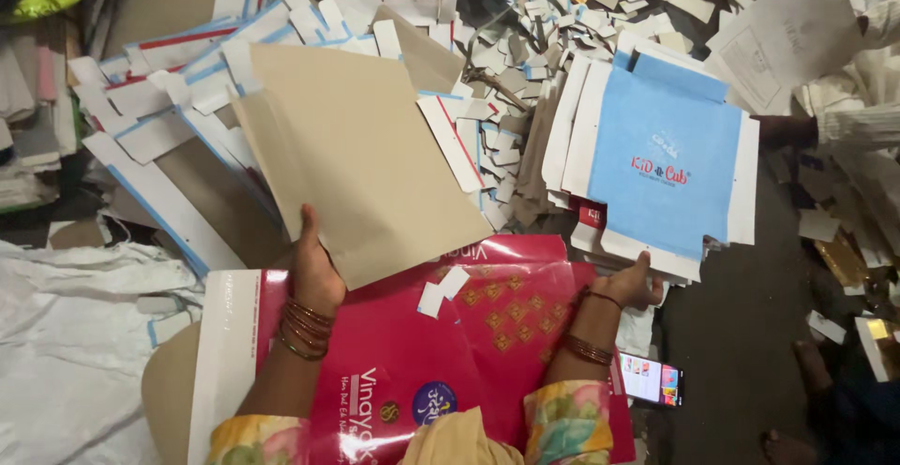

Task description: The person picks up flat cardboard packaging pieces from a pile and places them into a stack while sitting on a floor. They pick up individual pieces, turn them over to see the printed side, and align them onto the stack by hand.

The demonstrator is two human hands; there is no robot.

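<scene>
My left hand (314, 268) grips the near edge of a large plain brown cardboard sheet (361, 160) and holds it up, tilted away from me. My right hand (636, 282) rests on the near edge of a stack of flat die-cut box blanks; the top blank (661, 160) is light blue with white flaps. Both wrists wear several bangles. Under my forearms lies a pile of glossy red printed sheets (422, 371) with gold patterns, and a small white offcut (441, 292) lies on them.
Heaps of white, blue-edged cardboard trimmings (553, 24) cover the floor ahead and to the left. White sacking (66, 352) lies at the lower left. A phone with a lit screen (650, 381) lies on the dark floor by my right elbow. Another person's arm (825, 129) and feet (825, 362) show at the right.
</scene>
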